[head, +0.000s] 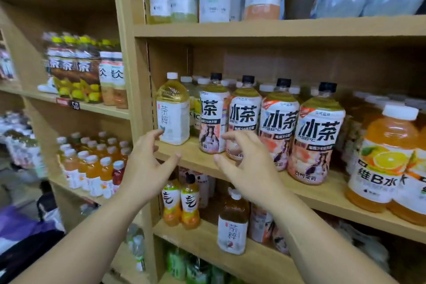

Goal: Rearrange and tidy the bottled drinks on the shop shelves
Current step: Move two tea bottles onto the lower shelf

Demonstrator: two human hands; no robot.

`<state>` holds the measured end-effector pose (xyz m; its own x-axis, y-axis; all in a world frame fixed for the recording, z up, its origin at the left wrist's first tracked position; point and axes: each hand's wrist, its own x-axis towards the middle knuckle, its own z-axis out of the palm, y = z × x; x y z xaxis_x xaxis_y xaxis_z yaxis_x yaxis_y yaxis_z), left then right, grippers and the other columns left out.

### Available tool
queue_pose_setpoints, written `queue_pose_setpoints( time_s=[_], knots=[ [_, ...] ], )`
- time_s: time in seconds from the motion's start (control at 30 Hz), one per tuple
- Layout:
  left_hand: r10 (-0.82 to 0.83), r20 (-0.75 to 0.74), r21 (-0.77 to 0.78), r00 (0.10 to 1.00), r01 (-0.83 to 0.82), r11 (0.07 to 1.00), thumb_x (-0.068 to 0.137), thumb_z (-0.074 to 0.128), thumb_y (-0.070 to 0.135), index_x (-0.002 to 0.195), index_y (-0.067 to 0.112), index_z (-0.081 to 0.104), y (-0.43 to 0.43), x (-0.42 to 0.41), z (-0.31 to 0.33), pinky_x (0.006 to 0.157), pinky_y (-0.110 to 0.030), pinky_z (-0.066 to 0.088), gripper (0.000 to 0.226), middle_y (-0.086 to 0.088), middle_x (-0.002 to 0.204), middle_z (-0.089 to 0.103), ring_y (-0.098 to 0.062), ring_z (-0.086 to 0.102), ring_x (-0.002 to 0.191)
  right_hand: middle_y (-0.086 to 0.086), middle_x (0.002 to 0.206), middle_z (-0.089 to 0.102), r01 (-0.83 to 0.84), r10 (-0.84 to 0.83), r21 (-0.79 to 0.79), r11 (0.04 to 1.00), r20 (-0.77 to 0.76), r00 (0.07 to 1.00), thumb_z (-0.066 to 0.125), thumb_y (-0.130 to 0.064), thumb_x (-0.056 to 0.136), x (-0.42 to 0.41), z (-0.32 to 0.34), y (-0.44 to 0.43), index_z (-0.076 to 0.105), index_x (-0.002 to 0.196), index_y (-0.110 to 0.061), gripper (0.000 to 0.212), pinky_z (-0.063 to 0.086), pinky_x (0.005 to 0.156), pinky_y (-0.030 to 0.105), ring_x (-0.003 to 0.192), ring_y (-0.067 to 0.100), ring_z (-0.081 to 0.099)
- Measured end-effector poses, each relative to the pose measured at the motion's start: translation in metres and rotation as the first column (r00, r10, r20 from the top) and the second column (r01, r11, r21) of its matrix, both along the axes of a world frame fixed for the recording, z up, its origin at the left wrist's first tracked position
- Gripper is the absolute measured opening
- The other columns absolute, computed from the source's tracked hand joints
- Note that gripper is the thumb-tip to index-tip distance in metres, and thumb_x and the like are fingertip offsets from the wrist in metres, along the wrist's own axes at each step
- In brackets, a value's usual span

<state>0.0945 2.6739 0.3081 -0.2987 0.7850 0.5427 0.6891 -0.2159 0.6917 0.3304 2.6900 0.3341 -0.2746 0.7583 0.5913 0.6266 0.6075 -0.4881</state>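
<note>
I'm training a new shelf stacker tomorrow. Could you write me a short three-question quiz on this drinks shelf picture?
1. True or false: the left hand grips the white-capped tea bottle.
2. How many black-capped iced tea bottles stand in the front row of the middle shelf? A) two B) four C) six
3. Fill in the blank: the orange vitamin drink bottles at the right end of that shelf have ___ caps.

Key: 1) False: its fingers are spread and it holds nothing. 2) B. 3) White.
</note>
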Motion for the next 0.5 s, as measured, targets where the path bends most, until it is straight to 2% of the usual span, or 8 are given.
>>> queue_pose_setpoints(
  time_s=[0.1,0.2,0.3,0.43,0.5],
  knots=[
    [-0.046,-0.057,0.03,0.997,0.048,0.998,0.087,0.074,0.039,0.148,0.026,0.041,0.032,-0.027,0.014,0.104,-0.036,0.044,0.07,0.003,0.144,0.047,-0.016,0.049,0.128,-0.017,0.125,0.049,0.024,-0.027,-0.054,0.998,-0.054,0.998,0.068,-0.048,0.092,-0.034,0.0,0.021,0.055,0.127,-0.039,0.039,0.046,0.092,0.026,0.107,-0.003,0.053],
    [-0.083,-0.105,0.079,0.991,0.091,0.993,0.088,0.075,0.033,0.147,0.022,0.042,0.058,-0.048,0.034,0.102,-0.026,0.035,0.069,0.002,0.144,0.046,-0.015,0.045,0.131,-0.015,0.125,0.056,0.026,-0.037,-0.091,0.995,-0.117,0.992,0.069,-0.047,0.09,-0.068,0.01,0.038,0.058,0.129,-0.038,0.041,0.05,0.099,0.033,0.113,0.003,0.056],
    [-0.14,-0.154,0.116,0.978,0.159,0.981,0.089,0.074,0.031,0.147,0.022,0.04,0.081,-0.065,0.058,0.105,-0.027,0.035,0.068,0.002,0.143,0.045,-0.014,0.044,0.132,-0.017,0.126,0.059,0.0,-0.016,-0.101,0.995,-0.158,0.987,0.067,-0.042,0.094,-0.102,0.027,0.055,0.055,0.134,-0.036,0.042,0.051,0.1,0.034,0.115,0.007,0.058],
    [-0.157,-0.262,0.107,0.952,0.191,0.976,0.092,0.071,0.027,0.153,0.016,0.035,0.108,-0.083,0.08,0.116,-0.03,0.028,0.072,-0.003,0.154,0.04,-0.018,0.037,0.143,-0.012,0.152,0.046,-0.01,-0.024,-0.155,0.988,-0.213,0.977,0.062,-0.033,0.1,-0.143,0.036,0.086,0.039,0.153,-0.027,0.058,0.038,0.116,0.034,0.139,0.006,0.042],
    [-0.183,-0.279,0.093,0.943,0.216,0.972,0.094,0.068,0.022,0.157,0.016,0.03,0.115,-0.087,0.085,0.118,-0.028,0.023,0.073,-0.004,0.159,0.035,-0.019,0.032,0.146,-0.01,0.155,0.041,0.007,-0.046,-0.171,0.985,-0.22,0.974,0.061,-0.026,0.101,-0.16,0.037,0.101,0.029,0.158,-0.027,0.065,0.034,0.117,0.031,0.138,0.003,0.038]
  ],
)
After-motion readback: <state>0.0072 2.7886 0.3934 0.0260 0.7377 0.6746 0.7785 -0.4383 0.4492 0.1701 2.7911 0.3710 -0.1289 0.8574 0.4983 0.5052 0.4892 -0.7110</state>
